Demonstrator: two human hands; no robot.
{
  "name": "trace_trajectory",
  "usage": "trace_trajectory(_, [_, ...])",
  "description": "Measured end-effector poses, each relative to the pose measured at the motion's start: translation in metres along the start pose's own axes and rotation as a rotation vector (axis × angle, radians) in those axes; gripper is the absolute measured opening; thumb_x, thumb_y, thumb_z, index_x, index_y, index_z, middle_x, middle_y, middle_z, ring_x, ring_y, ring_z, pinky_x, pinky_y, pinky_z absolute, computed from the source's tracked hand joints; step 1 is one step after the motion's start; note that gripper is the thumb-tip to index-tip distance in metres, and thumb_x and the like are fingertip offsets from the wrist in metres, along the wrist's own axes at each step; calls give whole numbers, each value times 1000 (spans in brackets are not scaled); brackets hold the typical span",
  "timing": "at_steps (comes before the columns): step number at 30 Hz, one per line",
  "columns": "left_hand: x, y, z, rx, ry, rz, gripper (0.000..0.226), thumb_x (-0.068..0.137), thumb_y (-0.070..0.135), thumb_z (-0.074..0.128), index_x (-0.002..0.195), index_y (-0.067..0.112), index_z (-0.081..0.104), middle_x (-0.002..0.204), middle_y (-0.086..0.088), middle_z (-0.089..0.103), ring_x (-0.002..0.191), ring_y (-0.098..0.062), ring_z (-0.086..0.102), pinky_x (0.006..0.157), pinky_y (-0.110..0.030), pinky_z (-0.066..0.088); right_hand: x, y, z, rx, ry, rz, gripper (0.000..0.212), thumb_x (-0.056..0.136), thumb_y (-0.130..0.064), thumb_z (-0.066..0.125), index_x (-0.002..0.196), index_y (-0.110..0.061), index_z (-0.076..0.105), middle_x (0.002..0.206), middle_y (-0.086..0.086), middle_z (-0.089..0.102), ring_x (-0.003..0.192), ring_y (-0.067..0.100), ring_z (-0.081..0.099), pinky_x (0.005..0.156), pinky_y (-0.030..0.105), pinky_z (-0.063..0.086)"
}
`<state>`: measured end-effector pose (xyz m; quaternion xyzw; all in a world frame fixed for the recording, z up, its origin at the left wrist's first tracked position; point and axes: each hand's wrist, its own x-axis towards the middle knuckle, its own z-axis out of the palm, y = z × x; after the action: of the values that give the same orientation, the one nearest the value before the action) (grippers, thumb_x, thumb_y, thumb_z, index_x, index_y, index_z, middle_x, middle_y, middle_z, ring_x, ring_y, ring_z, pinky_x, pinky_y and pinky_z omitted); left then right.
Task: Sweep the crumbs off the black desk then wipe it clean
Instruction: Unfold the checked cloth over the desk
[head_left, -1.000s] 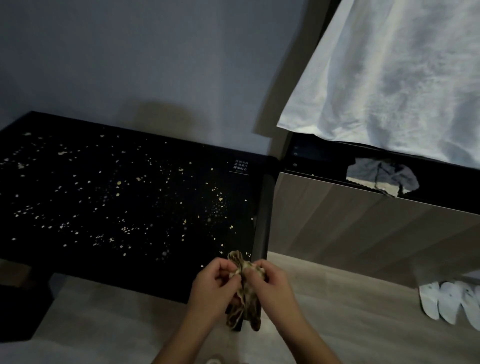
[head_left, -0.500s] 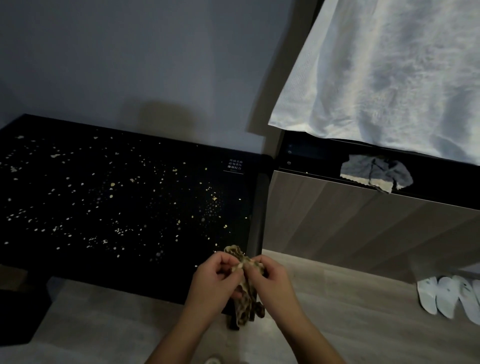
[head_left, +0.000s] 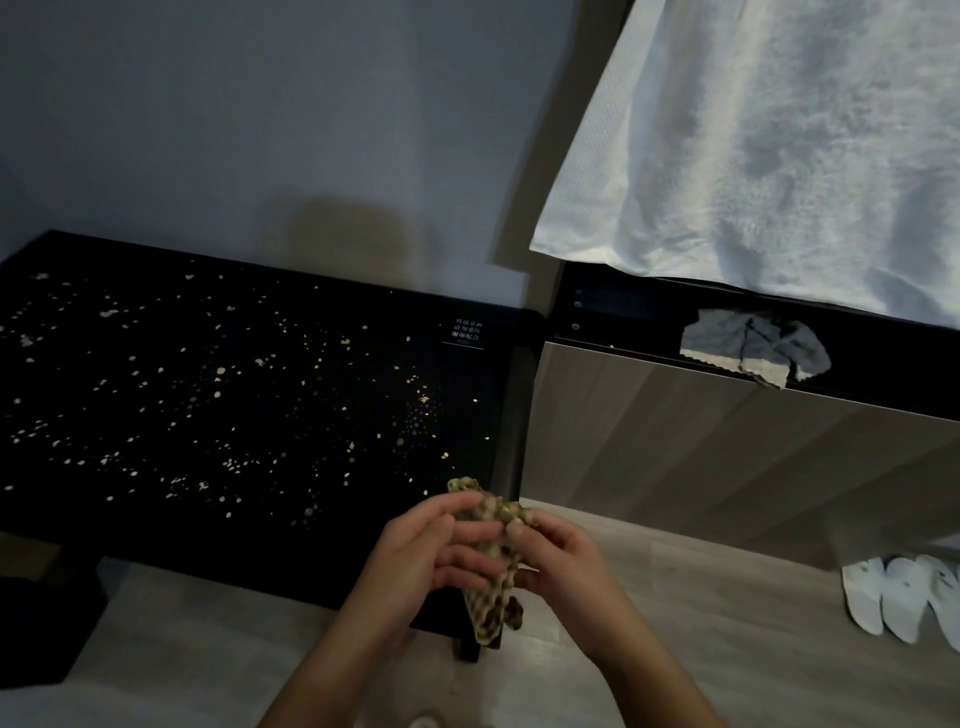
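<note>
Now | left hand (head_left: 415, 545) and right hand (head_left: 561, 556) grip spotted cloth (head_left: 491, 597) | crumbs (head_left: 221, 371) scattered over black desk (head_left: 260, 551)

The room is looking dim and bluish, with light coming from the right and brightening the white sheet (head_left: 779, 156), which is casting a dark band onto the wall (head_left: 208, 130). The black desk (head_left: 156, 519) is swallowing detail, only pale crumbs (head_left: 221, 371) showing. Grain is softening everything, and straight edges are bowing near the corners.
</note>
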<state>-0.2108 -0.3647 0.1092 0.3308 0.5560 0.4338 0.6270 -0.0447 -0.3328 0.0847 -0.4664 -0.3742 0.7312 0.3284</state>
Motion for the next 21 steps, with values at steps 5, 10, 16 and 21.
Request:
trace_trajectory(5, [5, -2, -1, 17, 139, 11, 23, 99, 2, 36, 104, 8, 58, 86, -15, 73, 59, -22, 64, 48, -25, 50, 5, -2, -5, -18, 24, 23, 25, 96, -12, 50, 107, -4, 71, 100, 22, 70, 87, 27, 66, 79, 40, 52])
trace_trajectory(10, [24, -22, -15, 53, 183, -67, 20, 96, 13, 48, 111, 14, 61, 109, -6, 68, 103, -20, 63, 83, -31, 51, 8, -12, -8, 141, -38, 112, 26, 91, -17, 57, 107, -1, 70, 101, 21, 67, 90, 31, 62, 82, 39, 46])
trace_trajectory(16, [35, -18, -13, -308, -111, -324, 44, 88, 40, 47, 118, 12, 62, 114, -14, 68, 105, -29, 65, 88, -44, 52, 18, -30, -5, 312, -4, 253, 31, 90, -22, 53, 110, -4, 67, 110, 20, 69, 97, 33, 68, 87, 46, 50])
trace_trajectory(21, [60, -10, -39, -211, 62, -188, 16, 92, 11, 54, 105, 4, 60, 92, -9, 72, 83, -19, 69, 64, -31, 54, 47, -31, -6, 508, 54, 335, 34, 90, -22, 53, 85, 3, 75, 93, 21, 71, 76, 29, 72, 65, 40, 57])
